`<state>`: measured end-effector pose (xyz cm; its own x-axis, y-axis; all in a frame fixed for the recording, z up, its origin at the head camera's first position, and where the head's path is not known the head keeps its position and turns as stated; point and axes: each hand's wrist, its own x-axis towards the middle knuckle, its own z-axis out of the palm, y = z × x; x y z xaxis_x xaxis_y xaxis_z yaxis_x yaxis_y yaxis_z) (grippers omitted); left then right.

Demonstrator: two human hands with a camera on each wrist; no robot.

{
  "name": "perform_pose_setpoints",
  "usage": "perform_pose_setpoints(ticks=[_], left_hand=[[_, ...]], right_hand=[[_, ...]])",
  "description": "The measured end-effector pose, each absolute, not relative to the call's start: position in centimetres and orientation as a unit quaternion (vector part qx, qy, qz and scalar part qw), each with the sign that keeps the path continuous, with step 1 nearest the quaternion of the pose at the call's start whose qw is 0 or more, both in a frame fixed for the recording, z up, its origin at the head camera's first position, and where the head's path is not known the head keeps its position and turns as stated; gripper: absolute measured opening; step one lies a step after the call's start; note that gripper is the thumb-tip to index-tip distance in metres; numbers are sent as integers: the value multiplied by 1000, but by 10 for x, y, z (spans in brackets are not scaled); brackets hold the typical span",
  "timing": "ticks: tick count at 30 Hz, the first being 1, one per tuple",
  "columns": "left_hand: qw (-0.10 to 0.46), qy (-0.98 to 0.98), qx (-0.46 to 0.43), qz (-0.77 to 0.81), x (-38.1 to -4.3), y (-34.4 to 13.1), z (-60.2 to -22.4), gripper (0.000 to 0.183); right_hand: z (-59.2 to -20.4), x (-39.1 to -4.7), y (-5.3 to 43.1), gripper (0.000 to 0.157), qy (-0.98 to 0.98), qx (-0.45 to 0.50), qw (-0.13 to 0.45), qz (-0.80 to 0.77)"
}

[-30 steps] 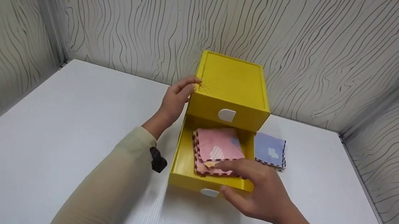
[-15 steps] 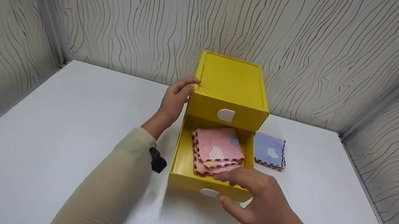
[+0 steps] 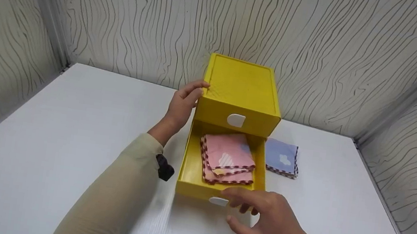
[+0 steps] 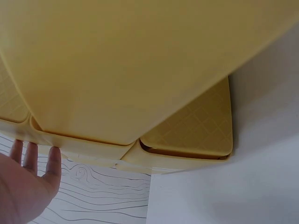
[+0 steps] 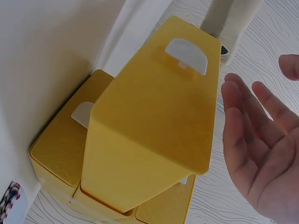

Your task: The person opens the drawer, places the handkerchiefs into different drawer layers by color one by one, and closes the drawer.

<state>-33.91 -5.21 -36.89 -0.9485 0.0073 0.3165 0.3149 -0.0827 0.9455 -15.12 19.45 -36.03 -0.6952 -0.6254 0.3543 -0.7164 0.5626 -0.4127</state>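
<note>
On the white worktop (image 3: 103,119), a yellow three-drawer cabinet (image 3: 243,83) is placed, squarish and plain-topped. Its middle drawer (image 3: 193,167) stands open toward the wearer; it is judged to be light, stiff plastic, rather slippery along its smooth walls, and best taken by the front lip while the cabinet is braced. It is shaped like a shallow yellow tray. Near its front, nothing is held by the right hand (image 3: 273,222), whose fingers are loosely bent, apart from the thumb. The cabinet's upper left edge is touched by the left hand (image 3: 182,107), its fingers slightly parted. Inside the drawer, folded pink cloths (image 3: 230,152) with checked borders are stacked; beside the cabinet, folded blue cloth (image 3: 279,154) is laid. The drawer's half-round white tab (image 3: 218,201) is left uncovered.
</note>
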Motion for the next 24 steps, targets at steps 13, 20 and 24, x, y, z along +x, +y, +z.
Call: perform_pose_setpoints(ticks=[13, 20, 24], left_hand=[[97, -679, -120, -718, -340, -53, -369, 31], [103, -677, -120, -718, -339, -52, -369, 31], [102, -677, -119, -719, -339, -52, -369, 30]], right_hand=[[-372, -147, 192, 31, -914, 316, 1, 255], [-375, -147, 187, 37, -927, 278, -56, 244], [-376, -148, 186, 39, -929, 272, -72, 241]])
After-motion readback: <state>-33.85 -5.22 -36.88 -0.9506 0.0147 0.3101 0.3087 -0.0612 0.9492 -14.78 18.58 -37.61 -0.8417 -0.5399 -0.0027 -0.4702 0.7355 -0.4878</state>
